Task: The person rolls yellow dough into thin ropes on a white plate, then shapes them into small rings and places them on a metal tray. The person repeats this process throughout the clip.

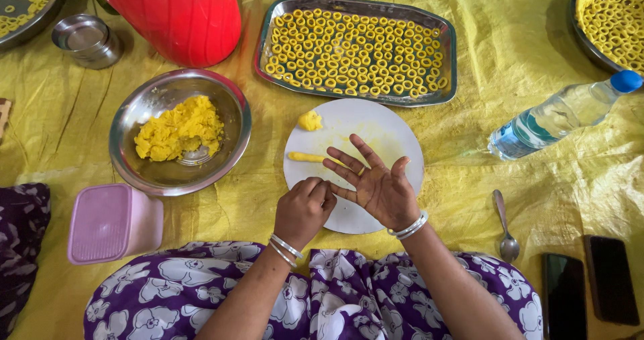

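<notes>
My right hand (376,182) lies palm up over the white round board (389,135), fingers spread, with a thin yellow dough strand looped around one finger. My left hand (303,209) is curled, its fingertips pinching at the base of the right hand's finger. A short yellow dough roll (306,157) and a small dough lump (310,120) lie on the board. A steel bowl (231,145) at the left holds yellow dough (180,129). Beyond the board, a steel tray (448,65) is filled with several small dough rings.
A red container (178,11) and small steel cup (87,39) stand at top left. A pink box (111,222) sits at the left, a water bottle (560,115) at the right, and a spoon (504,222) and two dark phones (590,283) at lower right. More ring-filled plates sit at both top corners.
</notes>
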